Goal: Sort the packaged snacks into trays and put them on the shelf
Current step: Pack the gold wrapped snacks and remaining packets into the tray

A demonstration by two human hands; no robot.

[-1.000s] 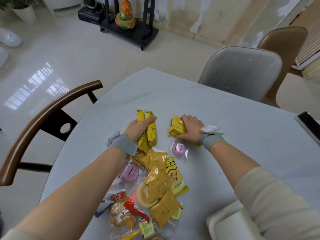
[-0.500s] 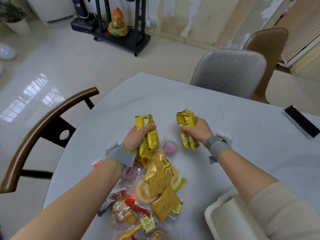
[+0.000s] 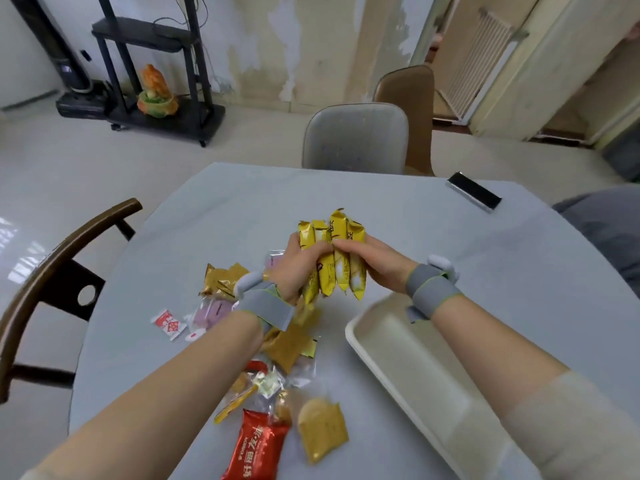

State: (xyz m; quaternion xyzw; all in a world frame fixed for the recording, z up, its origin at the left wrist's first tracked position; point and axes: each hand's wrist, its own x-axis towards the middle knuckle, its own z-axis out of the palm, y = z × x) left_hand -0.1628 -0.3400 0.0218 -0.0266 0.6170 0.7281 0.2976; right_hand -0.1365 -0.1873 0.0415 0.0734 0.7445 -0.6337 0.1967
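Four long yellow snack packs (image 3: 332,258), glossy foil w/ crimped ends, stand side by side and upright above the table, held between both hands. The left hand (image 3: 294,268) wraps its fingers tight around the two packs on the left; the right hand (image 3: 375,263) closes its fingers on the two at the right, thumb across the front. Both wrists carry a grey fabric band. Just under the right wrist lies a cream tray (image 3: 398,355), shallow, rounded corners, matte surface. Under the left forearm is a loose pile of other snacks (image 3: 277,372): gold foil squares, clear wrappers, a red glossy pack (image 3: 256,448). All rests on a smooth pale grey table (image 3: 221,216), approx. round at its edge.
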